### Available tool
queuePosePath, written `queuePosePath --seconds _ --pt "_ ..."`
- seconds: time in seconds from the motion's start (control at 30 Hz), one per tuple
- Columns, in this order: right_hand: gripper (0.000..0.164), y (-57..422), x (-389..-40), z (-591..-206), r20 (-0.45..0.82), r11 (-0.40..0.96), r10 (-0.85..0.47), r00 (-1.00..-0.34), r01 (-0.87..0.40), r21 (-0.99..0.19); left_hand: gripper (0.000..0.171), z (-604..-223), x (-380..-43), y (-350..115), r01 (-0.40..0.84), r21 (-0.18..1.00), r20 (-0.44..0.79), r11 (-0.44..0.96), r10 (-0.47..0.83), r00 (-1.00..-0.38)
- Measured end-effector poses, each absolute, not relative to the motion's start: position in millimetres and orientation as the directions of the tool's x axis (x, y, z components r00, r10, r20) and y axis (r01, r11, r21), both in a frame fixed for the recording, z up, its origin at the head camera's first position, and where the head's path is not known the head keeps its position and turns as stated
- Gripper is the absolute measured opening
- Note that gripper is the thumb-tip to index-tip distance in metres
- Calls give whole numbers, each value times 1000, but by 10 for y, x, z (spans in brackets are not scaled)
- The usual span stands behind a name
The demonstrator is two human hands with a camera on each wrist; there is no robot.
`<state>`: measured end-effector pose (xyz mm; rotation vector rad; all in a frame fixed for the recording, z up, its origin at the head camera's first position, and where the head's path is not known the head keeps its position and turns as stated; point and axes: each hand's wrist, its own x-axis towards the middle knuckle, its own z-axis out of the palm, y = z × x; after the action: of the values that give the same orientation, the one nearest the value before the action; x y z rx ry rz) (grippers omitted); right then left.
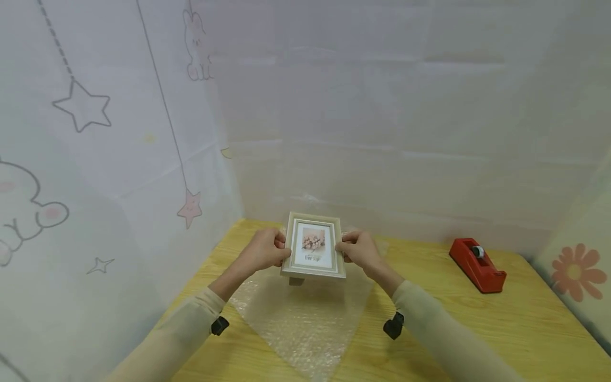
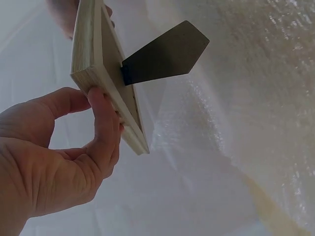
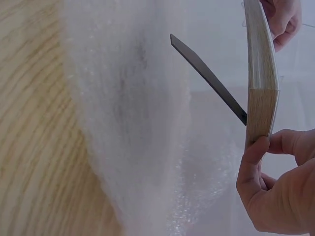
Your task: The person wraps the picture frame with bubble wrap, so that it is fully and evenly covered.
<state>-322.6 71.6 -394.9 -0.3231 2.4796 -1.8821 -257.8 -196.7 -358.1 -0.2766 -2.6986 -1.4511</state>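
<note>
A cream picture frame [image 1: 313,269] with a floral print is held up over a sheet of bubble wrap [image 1: 305,329], tilted so its front shows in the head view. My left hand [image 1: 264,248] pinches its left edge between thumb and fingers. On the opposite edge, my right hand [image 1: 360,249] grips it the same way. Behind the frame, the dark easel stand [image 2: 167,54] sticks out from the backing in the left wrist view. The same stand [image 3: 209,78] appears nearly edge-on in the right wrist view, with bubble wrap below.
A red tape dispenser [image 1: 477,265] with a roll in it stands on the right of the wooden table [image 1: 420,307]. A pale wall covering [image 1: 382,132] rises along the back, and a printed one [image 1: 119,175] runs down the left side.
</note>
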Motion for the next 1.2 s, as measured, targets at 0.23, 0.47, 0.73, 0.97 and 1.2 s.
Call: queuePosePath --seconds 0.23,0.47,0.73,0.97,1.2 --pt "28 703 -3283 -4171 80 299 -178 -981 -131 -945 30 -3922 -2671 -1963 135 853 108 504 82 -991" --pt "24 681 -3350 -4343 63 303 -179 -982 -116 -946 27 -4124 -2746 -1959 118 856 98 503 66 -993" --pt "9 684 -3387 -4572 63 394 -221 -973 -149 -907 27 -4291 -2763 -2011 115 720 95 685 66 -993" --pt "7 647 -3406 -4650 66 419 -244 -967 -166 -893 9 -4413 -2770 -2055 106 719 61 687 89 -994" --pt "10 677 -3390 -4724 29 470 -254 -967 -149 -870 39 -4553 -2790 -2073 136 741 30 658 170 -985"
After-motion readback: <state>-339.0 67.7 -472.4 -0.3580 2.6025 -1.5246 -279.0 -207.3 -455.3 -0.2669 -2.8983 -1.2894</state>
